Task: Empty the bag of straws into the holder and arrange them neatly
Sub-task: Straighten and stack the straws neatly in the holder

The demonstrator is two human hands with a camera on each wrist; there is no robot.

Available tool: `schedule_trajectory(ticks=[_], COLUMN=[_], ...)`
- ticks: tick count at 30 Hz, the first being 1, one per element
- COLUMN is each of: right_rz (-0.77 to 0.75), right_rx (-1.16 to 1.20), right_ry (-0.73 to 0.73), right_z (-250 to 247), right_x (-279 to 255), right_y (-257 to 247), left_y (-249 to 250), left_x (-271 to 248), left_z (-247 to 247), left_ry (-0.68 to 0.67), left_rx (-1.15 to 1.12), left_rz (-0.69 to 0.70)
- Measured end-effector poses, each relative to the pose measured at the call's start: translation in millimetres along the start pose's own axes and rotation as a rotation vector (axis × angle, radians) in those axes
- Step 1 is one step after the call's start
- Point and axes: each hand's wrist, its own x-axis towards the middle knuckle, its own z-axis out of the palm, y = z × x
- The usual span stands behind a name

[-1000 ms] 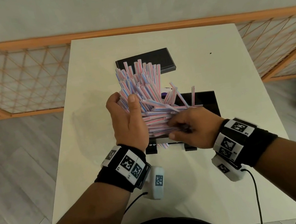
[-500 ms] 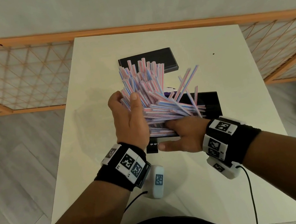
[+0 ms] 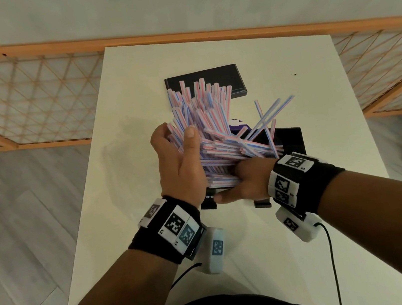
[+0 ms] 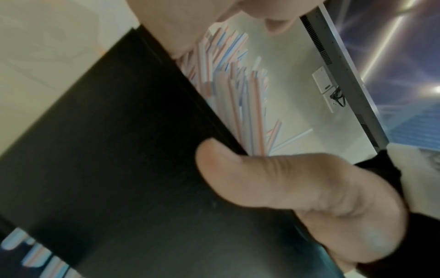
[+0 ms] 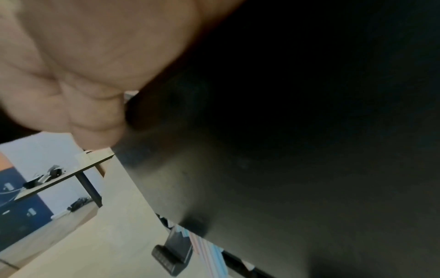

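Observation:
A thick bunch of pink, blue and white striped straws (image 3: 204, 114) stands fanned out in the black holder (image 3: 292, 137) at the middle of the white table (image 3: 315, 81). My left hand (image 3: 178, 140) grips the left side of the bunch, thumb on the near side and fingers curled round the far side. My right hand (image 3: 239, 185) is at the holder's near wall (image 4: 119, 169). Its thumb (image 4: 238, 178) lies on the outside of the wall, and its fingers are buried under straws lying crosswise. A few loose straws (image 3: 272, 112) stick up to the right.
A flat black lid (image 3: 209, 79) lies behind the holder. A purple-and-white thing (image 3: 239, 126) shows between the straws. An orange lattice fence (image 3: 28, 100) runs behind and beside the table. The right wrist view shows the holder's dark wall (image 5: 285, 150) and its foot (image 5: 173, 257).
My right hand has come down from the top of the crosswise straws to the holder's near wall, thumb now stretched out. A few straws have flipped up to the right. My left hand has kept its grip.

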Motion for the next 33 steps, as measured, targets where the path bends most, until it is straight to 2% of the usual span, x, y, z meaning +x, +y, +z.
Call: schedule_trajectory(ticks=[5,9,15,22,24,28,33], right_rz=[0.005,-0.038,-0.057,-0.034,-0.047,-0.059,-0.041], right_rx=[0.033,0.085,0.040,0.069,0.079,0.089,0.057], right_ry=[-0.009,0.044,0.058,0.122,0.147,0.131,0.158], right_z=[-1.6,-4.5,-7.5,-3.4,-2.7,-1.2,2.0], right_x=[2.4,3.0,-0.4,3.3,2.1,-2.4,-9.0], right_y=[-2.2,-3.3,-5.5,-1.9,-3.1,-1.9,7.1], left_y=[0.8,0.5,1.8,12.5,13.1,11.6,6.0], left_x=[2.5,3.0,4.8,16.8,17.4,9.8,10.7], left_z=[2.0,1.6,-0.5,-13.3,-12.7,-4.2,-8.6], left_ry=[-0.036,-0.040,0.028,0.169,0.150,-0.044,0.037], left_rx=[0.007,0.043,-0.020,-0.034,0.061,0.262,0.252], left_rz=[-0.041,-0.003,-0.061,-0.044,0.008,0.022,-0.045])
